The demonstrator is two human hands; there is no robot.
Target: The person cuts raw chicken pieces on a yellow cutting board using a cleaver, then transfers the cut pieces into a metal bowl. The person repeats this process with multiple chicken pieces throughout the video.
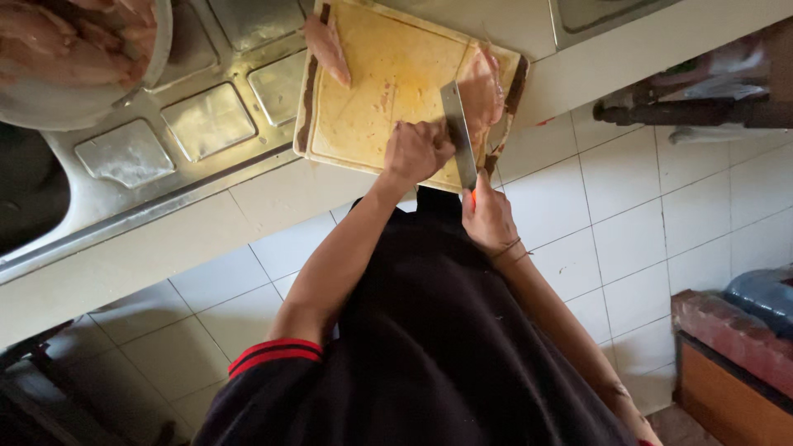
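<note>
A yellowish cutting board lies on the counter edge. One raw chicken piece rests at its far left; another chicken piece lies at its right side. My right hand grips the red handle of a cleaver, whose blade lies against the right-hand chicken piece. My left hand is closed into a fist on the board's near edge, just left of the blade. I cannot tell whether it holds anything.
A steel sink drainboard adjoins the board on the left, with a metal bowl of raw chicken on it. White tiles cover the counter front. A wooden bench stands low right, and a dark pipe runs at the upper right.
</note>
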